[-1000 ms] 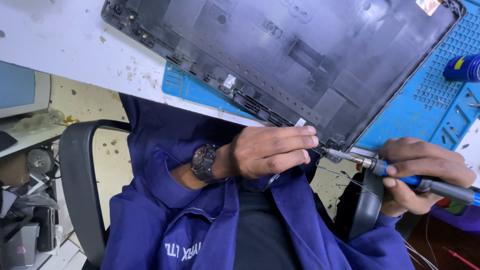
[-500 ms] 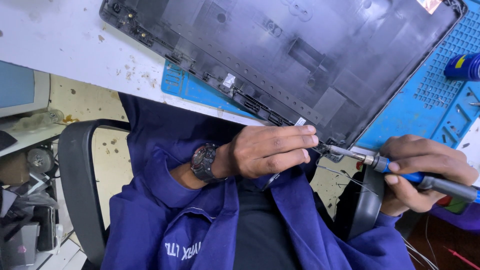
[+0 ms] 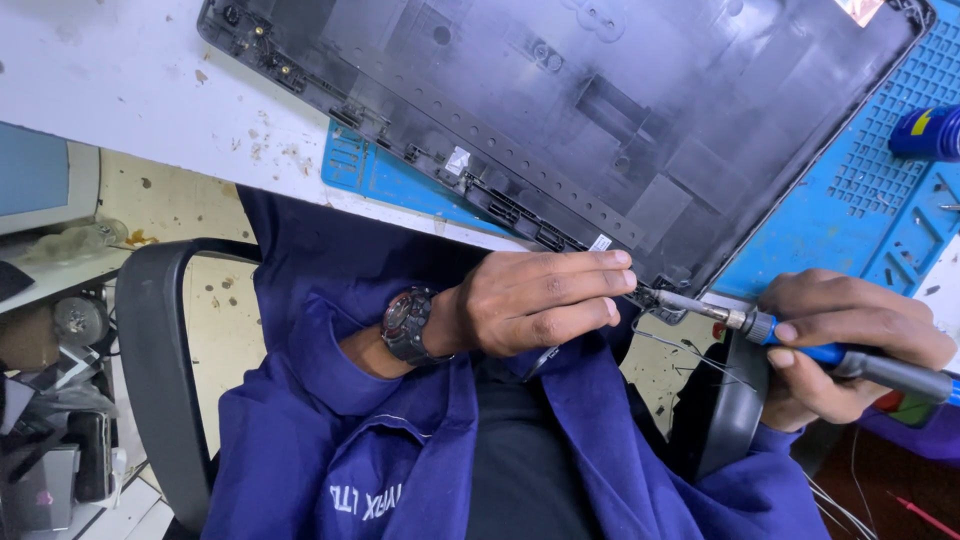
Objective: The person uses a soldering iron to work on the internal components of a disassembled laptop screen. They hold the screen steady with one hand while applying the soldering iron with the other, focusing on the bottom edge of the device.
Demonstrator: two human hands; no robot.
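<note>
Head view: looks steeply down, close over the table edge, the person's lap and chair.
Other views: none.

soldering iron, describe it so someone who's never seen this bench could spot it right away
Start at the big dark laptop cover lying on the white bench and blue mat, then go to its near corner by the hands. The soldering iron is in the right hand, its metal tip at that corner beside the left hand. It is the only blue-handled, rod-shaped tool there.
</note>
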